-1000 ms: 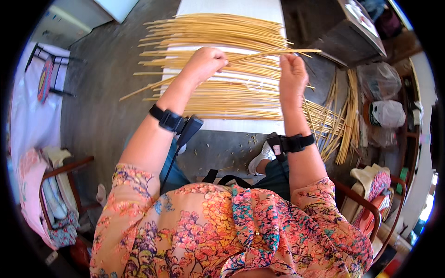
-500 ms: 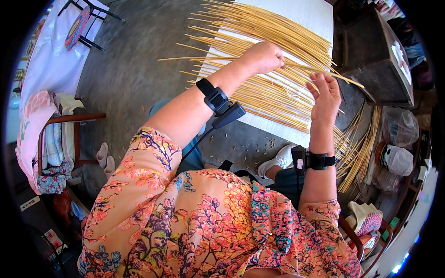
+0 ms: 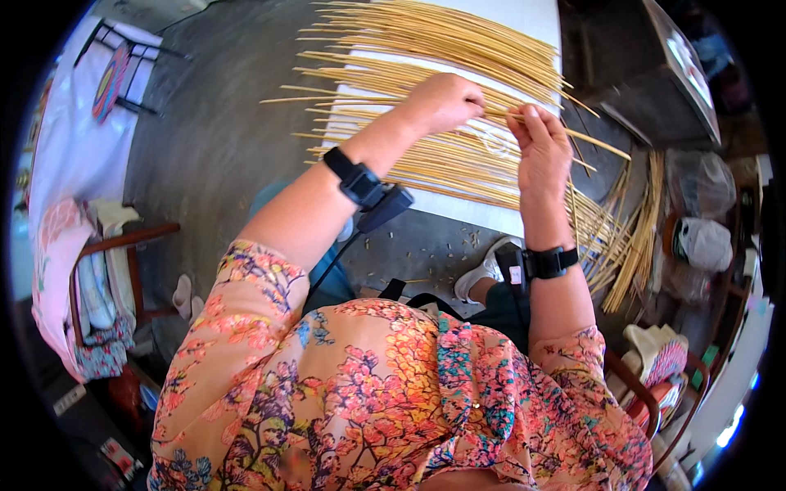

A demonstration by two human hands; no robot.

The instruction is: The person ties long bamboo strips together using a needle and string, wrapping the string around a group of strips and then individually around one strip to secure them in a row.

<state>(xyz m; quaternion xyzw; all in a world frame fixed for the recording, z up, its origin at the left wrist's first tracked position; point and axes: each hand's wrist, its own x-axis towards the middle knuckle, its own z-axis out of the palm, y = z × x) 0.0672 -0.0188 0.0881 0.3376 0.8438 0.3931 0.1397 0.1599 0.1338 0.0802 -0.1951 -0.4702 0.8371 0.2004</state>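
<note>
Several rows of thin straw-coloured stalks (image 3: 458, 37) lie side by side across a white board (image 3: 530, 15). My left hand (image 3: 444, 102) is closed over the middle rows, its fingers pinched on a single stalk (image 3: 602, 146) whose tip sticks out to the right. On that same stalk, my right hand (image 3: 544, 151) closes thumb and fingers a little farther right. Thin white thread (image 3: 496, 141) lies loosely looped on the stalks between the hands. The fingertips of my left hand are partly hidden.
More stalks (image 3: 639, 245) lean in a heap at the right, beside clear plastic bags (image 3: 700, 184). A dark wooden cabinet (image 3: 659, 90) stands beyond the board. Small cut pieces (image 3: 471, 239) litter the floor. Left are a cloth-draped chair (image 3: 127, 241) and a black-framed stool (image 3: 110, 82).
My right hand has moved left and up toward my left hand and closed on the stalk, from loosely spread fingers. The whole view has shifted slightly.
</note>
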